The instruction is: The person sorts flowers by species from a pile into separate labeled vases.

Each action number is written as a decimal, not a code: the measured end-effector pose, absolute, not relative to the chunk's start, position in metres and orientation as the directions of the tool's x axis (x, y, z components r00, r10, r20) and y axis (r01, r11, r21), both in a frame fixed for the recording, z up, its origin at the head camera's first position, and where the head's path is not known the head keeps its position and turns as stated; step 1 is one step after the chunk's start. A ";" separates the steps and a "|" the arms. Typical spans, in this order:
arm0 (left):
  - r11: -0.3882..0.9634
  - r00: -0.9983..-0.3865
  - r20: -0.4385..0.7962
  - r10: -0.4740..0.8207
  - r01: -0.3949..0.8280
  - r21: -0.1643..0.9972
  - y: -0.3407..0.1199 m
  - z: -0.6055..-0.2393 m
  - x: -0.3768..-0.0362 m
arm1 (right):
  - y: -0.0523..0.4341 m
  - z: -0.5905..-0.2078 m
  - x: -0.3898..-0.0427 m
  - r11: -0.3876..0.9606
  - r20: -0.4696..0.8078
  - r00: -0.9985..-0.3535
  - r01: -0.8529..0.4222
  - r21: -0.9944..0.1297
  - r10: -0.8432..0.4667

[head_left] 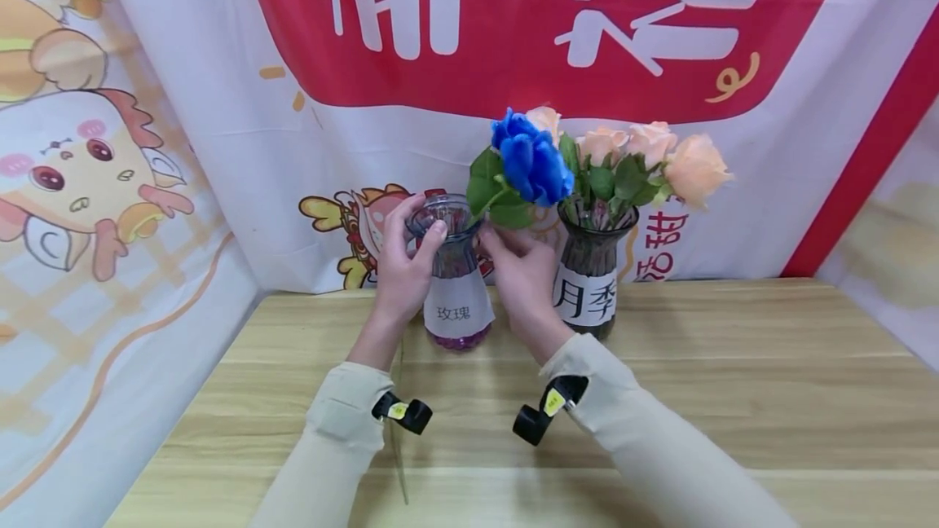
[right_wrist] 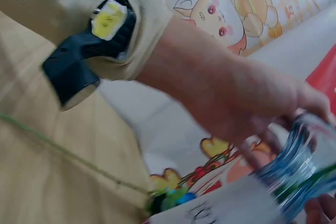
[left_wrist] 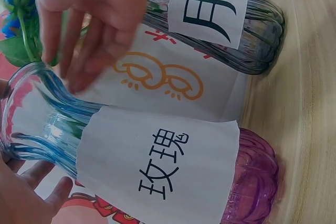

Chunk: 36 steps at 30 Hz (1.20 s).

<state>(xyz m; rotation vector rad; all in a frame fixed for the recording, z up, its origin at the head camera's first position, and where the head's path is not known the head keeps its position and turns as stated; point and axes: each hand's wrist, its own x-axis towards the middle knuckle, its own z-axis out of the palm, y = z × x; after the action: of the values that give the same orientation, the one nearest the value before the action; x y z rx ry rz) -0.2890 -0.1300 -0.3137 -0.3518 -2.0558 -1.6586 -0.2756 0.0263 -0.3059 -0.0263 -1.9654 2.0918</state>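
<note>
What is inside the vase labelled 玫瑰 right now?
The blue rose leans over the vase rim, its green stem entering the neck. Purple fill shows at the base. The paper label hides the middle, so the stem's depth is unseen.

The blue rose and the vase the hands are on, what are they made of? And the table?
The blue rose looks artificial, probably fabric: the colour is flat and very vivid. The vase looks like clear ribbed glass, possibly plastic; it is see-through and shiny, blue-tinted at the neck, purple at the base, with a paper label. The table shows pale wood grain, maybe laminate.
</note>
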 end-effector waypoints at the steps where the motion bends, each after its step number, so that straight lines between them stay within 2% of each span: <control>1: 0.235 -0.856 0.507 -0.095 0.476 0.848 -0.131 -0.314 -0.289 | 0.027 -0.310 -0.275 -0.018 0.158 -0.971 -0.164 -0.986 0.179; 5: 0.228 -0.865 0.492 -0.097 0.462 0.857 -0.134 -0.313 -0.288 | 0.030 -0.325 -0.273 0.063 0.134 -0.988 -0.129 -0.990 0.081; 11: 0.259 -0.906 0.419 -0.064 0.390 0.884 -0.143 -0.312 -0.282 | 0.038 -0.346 -0.270 0.056 0.134 -0.990 -0.136 -0.989 -0.033; 16: 0.308 -0.949 0.291 -0.123 0.243 0.920 -0.160 -0.318 -0.264 | 0.046 -0.357 -0.266 0.077 0.114 -0.989 -0.121 -0.990 -0.093; 19: 0.341 -0.967 0.177 -0.184 0.106 0.934 -0.171 -0.325 -0.249 | 0.049 -0.361 -0.264 0.101 0.101 -0.989 -0.113 -0.988 -0.111; 26: 0.391 -0.969 -0.121 -0.215 -0.199 0.899 -0.197 -0.353 -0.223 | 0.051 -0.366 -0.263 0.081 0.093 -0.987 -0.104 -0.991 -0.134; 30: 0.358 -0.959 -0.208 -0.194 -0.267 0.895 -0.204 -0.370 -0.220 | 0.051 -0.367 -0.263 0.062 0.092 -0.986 -0.101 -0.993 -0.141; 36: 0.326 -0.946 -0.274 -0.172 -0.317 0.891 -0.205 -0.385 -0.225 | 0.051 -0.366 -0.263 0.047 0.103 -0.985 -0.110 -0.993 -0.139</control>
<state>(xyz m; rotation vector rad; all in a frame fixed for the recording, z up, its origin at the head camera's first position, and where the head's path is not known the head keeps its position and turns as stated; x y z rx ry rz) -0.2246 -0.2048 -0.3853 0.4937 -2.6608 -1.8385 -0.2634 0.0514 -0.3660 0.2726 -2.2883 2.1657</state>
